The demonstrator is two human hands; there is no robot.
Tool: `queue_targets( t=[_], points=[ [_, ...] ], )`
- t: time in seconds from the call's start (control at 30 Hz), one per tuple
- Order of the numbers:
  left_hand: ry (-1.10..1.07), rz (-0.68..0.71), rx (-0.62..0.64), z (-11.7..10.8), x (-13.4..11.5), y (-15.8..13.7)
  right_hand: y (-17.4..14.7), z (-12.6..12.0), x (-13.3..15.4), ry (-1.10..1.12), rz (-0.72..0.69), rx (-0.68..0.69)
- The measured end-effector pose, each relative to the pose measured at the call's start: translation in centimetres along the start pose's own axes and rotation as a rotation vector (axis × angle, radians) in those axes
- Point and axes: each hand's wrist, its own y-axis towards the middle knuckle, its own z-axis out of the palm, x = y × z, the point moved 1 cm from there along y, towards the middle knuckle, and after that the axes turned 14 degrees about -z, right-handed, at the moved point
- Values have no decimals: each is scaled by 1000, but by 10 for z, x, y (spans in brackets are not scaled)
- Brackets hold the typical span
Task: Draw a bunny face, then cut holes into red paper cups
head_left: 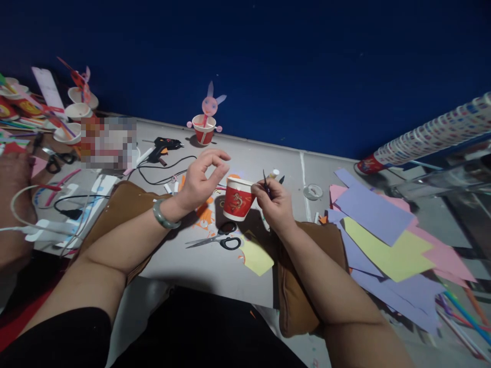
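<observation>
A red paper cup [237,203] with a white rim and a gold dragon-like design is held slightly tilted above the table. My right hand [275,202] pinches it at its right side near the rim. A thin dark pointed tool [265,180] sticks up by the same fingers; its kind is unclear. My left hand [205,180] is just left of the cup, fingers curved and thumb apart, with nothing visible in it. Below the cup lie black-handled scissors [218,240] and a cut yellow paper sheet [256,255]. Orange paper scraps [205,214] are partly hidden behind the cup.
A cup with a pink rabbit figure [203,128] stands behind. Left of it lies a black glue gun [163,148] with its cord. Coloured paper sheets [378,214] and a long stack of cups [433,134] are on the right. Another person's hand [15,174] rests at far left.
</observation>
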Motion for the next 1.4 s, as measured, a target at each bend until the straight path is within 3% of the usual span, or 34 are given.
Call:
queue_targets(
  t=[0.2, 0.33, 0.43, 0.5, 0.63, 0.77, 0.93, 1.4],
  points=[
    [6, -217, 437, 2, -2, 1, 0, -1, -4, 107, 49, 27],
    [-46, -320, 598, 2, -7, 0, -1, -1, -8, 171, 79, 43],
    [-109, -356, 641, 2, -9, 2, 0, 0, -9, 174, 96, 25],
    [-148, -384, 594, 4, -7, 3, 0, 0, -8, 155, 101, -27],
    [-223, -457, 384, 8, 4, 2, -1, -1, -6, 23, 10, -107],
    [-271, -507, 275, 14, 10, -2, -7, 1, 2, -284, -195, -20],
    [-310, -537, 198, 19, 5, -7, -14, 7, 10, -538, -343, 111],
    [-250, -394, 81, 29, 8, -18, -15, 7, 9, -680, -400, 60]
  ],
)
